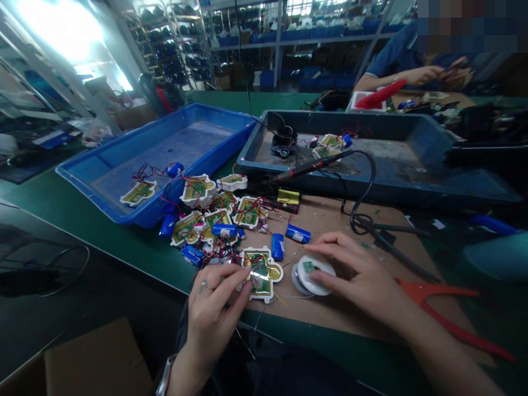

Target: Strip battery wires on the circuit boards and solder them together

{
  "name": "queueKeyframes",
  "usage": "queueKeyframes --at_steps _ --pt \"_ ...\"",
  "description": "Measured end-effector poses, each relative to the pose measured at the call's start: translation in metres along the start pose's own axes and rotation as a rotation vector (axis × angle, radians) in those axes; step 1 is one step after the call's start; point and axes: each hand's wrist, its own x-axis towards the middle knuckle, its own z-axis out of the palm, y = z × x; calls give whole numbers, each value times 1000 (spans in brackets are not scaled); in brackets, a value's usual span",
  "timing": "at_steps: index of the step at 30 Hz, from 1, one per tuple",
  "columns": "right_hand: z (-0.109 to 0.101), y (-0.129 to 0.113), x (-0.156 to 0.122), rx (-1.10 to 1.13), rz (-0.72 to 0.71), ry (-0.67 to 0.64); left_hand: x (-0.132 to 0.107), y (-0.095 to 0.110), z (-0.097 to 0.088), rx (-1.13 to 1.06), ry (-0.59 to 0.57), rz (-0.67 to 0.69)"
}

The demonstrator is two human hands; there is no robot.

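Note:
My left hand (220, 297) is closed, with its thumb and fingertips pinched at the left edge of a white plastic housing (264, 294). A green circuit board (259, 275) sits inside that housing under a glossy surface. What the pinch holds is hidden. My right hand (350, 269) arches over a white spool of thin wire (324, 283), its fingers spread and its thumb touching the top face. On the spool lies a small green circuit piece (308, 267), just by the thumb tip. Blue cylindrical cells (278, 246) lie behind the housing.
Wired housings (198, 190) are heaped to the left. Behind stand a blue tray (124, 212) and a grey-blue tray (391, 184). A soldering iron (305, 168) with a looping cable rests near the cardboard's back edge. Red-handled pliers (449, 324) lie right. A co-worker's hands (437, 74) are across.

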Motion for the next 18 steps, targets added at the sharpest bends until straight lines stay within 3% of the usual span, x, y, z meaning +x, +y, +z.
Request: queueKeyframes --at_steps 5,10,13,18 --pt "1 -7 15 437 187 231 16 5 11 -110 15 28" --pt "0 -14 68 751 409 441 26 21 22 -235 -34 49" --pt "-5 -13 107 724 478 481 31 31 29 -208 -47 42" --pt "-2 -1 150 517 398 501 32 39 38 -220 -67 -12"
